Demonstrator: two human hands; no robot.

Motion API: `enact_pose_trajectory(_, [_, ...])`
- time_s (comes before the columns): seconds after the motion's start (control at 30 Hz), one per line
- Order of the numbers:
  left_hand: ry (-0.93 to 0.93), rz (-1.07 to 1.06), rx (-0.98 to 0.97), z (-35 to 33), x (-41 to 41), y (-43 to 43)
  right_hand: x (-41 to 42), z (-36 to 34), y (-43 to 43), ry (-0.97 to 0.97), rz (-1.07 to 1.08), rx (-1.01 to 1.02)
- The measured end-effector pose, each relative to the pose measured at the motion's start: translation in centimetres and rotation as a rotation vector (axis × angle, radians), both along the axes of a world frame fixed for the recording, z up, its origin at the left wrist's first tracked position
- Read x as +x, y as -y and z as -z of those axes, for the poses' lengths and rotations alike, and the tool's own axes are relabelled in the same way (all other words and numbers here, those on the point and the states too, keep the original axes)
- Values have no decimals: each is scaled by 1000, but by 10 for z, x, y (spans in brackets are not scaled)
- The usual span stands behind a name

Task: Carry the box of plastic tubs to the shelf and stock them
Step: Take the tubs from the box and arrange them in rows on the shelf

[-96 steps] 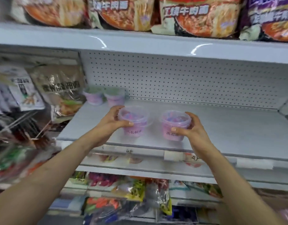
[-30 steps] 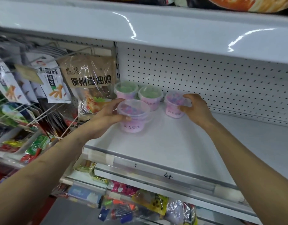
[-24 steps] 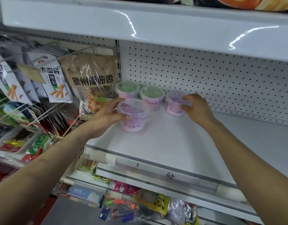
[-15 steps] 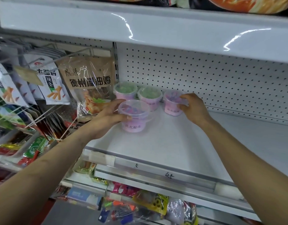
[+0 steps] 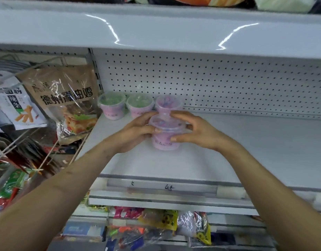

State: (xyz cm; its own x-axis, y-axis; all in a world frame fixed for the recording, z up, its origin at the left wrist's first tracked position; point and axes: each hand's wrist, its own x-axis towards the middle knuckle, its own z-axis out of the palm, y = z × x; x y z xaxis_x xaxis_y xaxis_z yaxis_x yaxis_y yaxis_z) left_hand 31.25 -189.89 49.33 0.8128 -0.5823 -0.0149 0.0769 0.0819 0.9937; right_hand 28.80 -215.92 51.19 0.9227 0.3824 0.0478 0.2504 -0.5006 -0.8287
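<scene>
Shelf (image 5: 255,142): flat white metal, smooth and matte. It is bare to my right and in front of the tubs, so there is wide open room there.
Upper shelf (image 5: 156,29): glossy white fascia with streaks of light, overhanging close above my hands.
Back panel (image 5: 228,84): white pegboard with even rows of small holes, closing off the rear.
Price rail (image 5: 161,187): clear plastic strip along the shelf's front edge, with handwritten digits on it.
Snack bag (image 5: 65,98): crinkled brown and clear film, hanging just beyond the shelf's left edge.
My left hand (image 5: 136,131): fingers curled round the left side of the tub, thumb on its rim.
My right hand (image 5: 197,134): thumb and fingertips pinch the right side of the same tub.
Held tub (image 5: 165,140): round, translucent pink plastic with a clear lid, between both hands. I cannot tell whether its base touches the shelf.
Back row: two green-topped tubs (image 5: 111,107) (image 5: 139,105) and one purple-topped tub (image 5: 168,104) stand side by side against the pegboard. The purple-topped one is just behind the held tub.
</scene>
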Motion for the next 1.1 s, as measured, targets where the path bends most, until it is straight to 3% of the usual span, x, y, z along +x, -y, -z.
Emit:
enact_pose_trajectory(0.2, [13, 57, -8, 6, 0, 46, -9, 11, 40, 5, 139, -38])
enact_pose_trajectory(0.3, [-19, -24, 4, 13, 4, 54, -8, 17, 58, 11, 188, -42])
enact_pose_trajectory(0.4, [18, -119, 136, 15, 8, 49, -5, 24, 78, 21, 193, -79])
enact_pose_trajectory(0.63, [483, -420, 429, 10, 26, 24, -4, 31, 92, 168, 112, -170])
enact_pose_trajectory(0.8, [877, -439, 630, 5, 43, 26, 5, 36, 84, 341, 120, -183])
enact_pose_trajectory(1.1, [985, -300, 980, 6, 78, 40, 19, 36, 91, 429, 308, -344])
